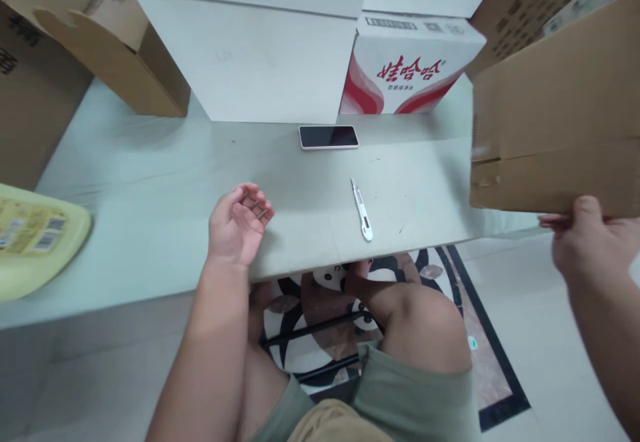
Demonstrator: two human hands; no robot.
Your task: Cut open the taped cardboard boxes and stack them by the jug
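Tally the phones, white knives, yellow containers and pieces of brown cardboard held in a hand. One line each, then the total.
Phone: 1
White knife: 1
Yellow container: 1
Brown cardboard, held in the right hand: 1
Total: 4

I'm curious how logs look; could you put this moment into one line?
left hand: loosely curled, palm showing | right hand: gripping cardboard at lower edge | on table: utility knife, phone beyond it

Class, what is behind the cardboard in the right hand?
Behind the cardboard, parts of a printed brown carton and a white printed surface show; the rest is covered.
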